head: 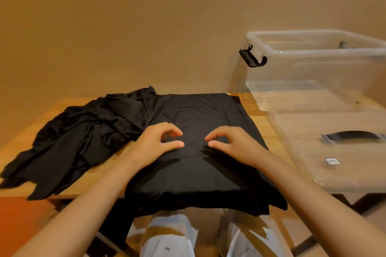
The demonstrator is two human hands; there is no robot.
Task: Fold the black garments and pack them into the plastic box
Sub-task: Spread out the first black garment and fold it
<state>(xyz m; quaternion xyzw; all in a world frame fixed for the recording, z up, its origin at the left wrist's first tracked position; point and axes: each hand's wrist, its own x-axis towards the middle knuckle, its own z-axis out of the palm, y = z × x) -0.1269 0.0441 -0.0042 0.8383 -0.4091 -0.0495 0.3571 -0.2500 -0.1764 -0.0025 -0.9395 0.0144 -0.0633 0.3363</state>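
A black garment point(200, 175) lies spread flat on the wooden table point(260, 119), its near edge hanging over the table's front. My left hand point(155, 144) and my right hand point(234, 144) sit side by side over its middle. On both, fingers and thumb are curved with a gap between them, and no cloth is gripped. The fabric is slightly wrinkled by my right thumb. A crumpled pile of black garments point(83, 133) lies to the left, touching the flat one. The clear plastic box point(292, 53) stands open at the back right, with nothing visible inside.
The box's clear lid point(325, 173), with a dark handle point(353, 134), lies flat at the right between the box and the table's front edge. A black latch point(252, 58) hangs on the box's left end. A plain wall stands behind. My knees show below the table.
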